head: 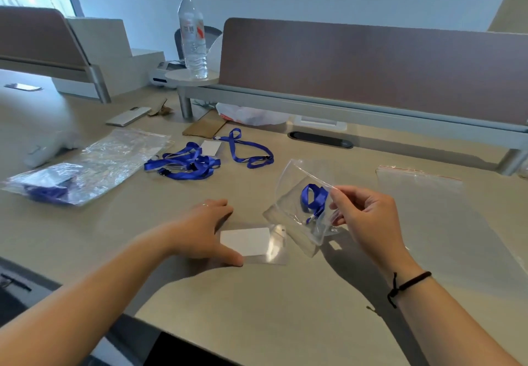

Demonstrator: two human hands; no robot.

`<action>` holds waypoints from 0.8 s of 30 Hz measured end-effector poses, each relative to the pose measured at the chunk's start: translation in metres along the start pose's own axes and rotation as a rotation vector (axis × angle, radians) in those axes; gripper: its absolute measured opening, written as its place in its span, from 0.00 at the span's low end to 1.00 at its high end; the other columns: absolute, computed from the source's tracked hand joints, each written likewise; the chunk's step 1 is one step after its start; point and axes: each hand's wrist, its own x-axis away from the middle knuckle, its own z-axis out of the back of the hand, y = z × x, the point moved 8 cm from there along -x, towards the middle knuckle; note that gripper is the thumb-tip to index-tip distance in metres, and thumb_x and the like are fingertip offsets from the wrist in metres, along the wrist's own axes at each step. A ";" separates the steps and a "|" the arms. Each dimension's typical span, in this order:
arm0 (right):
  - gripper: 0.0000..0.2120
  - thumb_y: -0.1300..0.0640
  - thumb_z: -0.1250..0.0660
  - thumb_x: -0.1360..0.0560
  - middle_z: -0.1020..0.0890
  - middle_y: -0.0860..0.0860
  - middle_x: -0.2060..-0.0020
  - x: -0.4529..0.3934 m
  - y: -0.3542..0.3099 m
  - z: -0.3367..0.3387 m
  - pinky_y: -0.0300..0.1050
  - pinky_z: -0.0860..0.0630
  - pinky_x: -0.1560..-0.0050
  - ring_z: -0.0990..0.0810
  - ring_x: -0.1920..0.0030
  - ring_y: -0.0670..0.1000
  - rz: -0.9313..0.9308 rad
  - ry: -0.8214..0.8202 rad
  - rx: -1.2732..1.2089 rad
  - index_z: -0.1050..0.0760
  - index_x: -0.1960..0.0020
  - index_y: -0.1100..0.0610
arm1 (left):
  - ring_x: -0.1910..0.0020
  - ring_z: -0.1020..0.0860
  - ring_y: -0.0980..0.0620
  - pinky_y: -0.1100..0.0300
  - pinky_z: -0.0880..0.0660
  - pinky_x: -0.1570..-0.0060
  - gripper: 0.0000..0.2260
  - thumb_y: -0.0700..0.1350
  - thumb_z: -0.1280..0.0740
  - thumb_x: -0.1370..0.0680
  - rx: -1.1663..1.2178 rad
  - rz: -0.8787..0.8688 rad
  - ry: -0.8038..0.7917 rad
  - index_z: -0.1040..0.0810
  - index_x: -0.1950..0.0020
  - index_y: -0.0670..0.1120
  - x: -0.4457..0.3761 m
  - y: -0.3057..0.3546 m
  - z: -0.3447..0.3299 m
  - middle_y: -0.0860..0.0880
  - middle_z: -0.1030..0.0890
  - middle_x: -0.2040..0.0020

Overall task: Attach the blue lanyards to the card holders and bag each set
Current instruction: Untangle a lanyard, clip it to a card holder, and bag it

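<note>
Head view of a beige bench (257, 308) during the bagging of lanyard sets. The right hand (368, 217) is raised just above the bench and pinches a small clear bag (297, 194) between thumb and fingertips at its right edge; the bag hangs tilted, with its mouth toward the far side. A folded blue lanyard (314, 198) shows through the bag's wall, its clip end pointing down. The left hand (205, 228) rests on the bench with fingers spread and relaxed, holding nothing; its thumb touches the near left corner of a card holder (251, 241), a clear sleeve with a white card inside, which lies flat on the bench just left of and below the held bag.

Farther back, near the middle of the bench, lies a tangled heap of blue lanyards (185, 162) with a second white card (211, 147) at its far edge; a single lanyard (245, 148) lies looped just to its right. At far left a large crinkled plastic bag (114, 154) lies flat, with blue lanyard material visible in its near end. At right a stack of flat clear zip bags (423, 191) with red seal strips lies on the bench. A water bottle (193, 31) stands upright on a small round shelf beside the brown desk divider (371, 65).
</note>
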 end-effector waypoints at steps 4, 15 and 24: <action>0.06 0.55 0.31 0.22 0.14 0.48 0.60 0.001 0.001 -0.004 0.45 0.16 0.59 0.15 0.60 0.50 -0.004 -0.001 0.005 0.16 0.47 0.52 | 0.25 0.37 0.52 0.55 0.39 0.27 0.42 0.64 0.21 0.36 0.048 -0.010 0.095 0.31 0.26 0.54 -0.002 -0.008 0.003 0.54 0.36 0.23; 0.06 0.56 0.31 0.22 0.15 0.47 0.64 0.001 0.002 0.000 0.43 0.17 0.62 0.16 0.63 0.50 -0.009 0.038 -0.021 0.17 0.52 0.47 | 0.61 0.21 0.53 0.54 0.19 0.52 0.22 0.34 0.29 0.26 0.505 -0.102 0.141 0.28 0.43 0.58 0.015 -0.004 0.016 0.47 0.19 0.56; 0.05 0.55 0.31 0.22 0.14 0.44 0.64 0.000 0.004 0.000 0.42 0.17 0.63 0.16 0.62 0.49 -0.005 0.029 -0.013 0.16 0.51 0.48 | 0.66 0.20 0.50 0.56 0.16 0.63 0.15 0.34 0.29 0.23 1.159 -0.074 0.084 0.21 0.38 0.45 0.029 0.018 0.040 0.44 0.17 0.63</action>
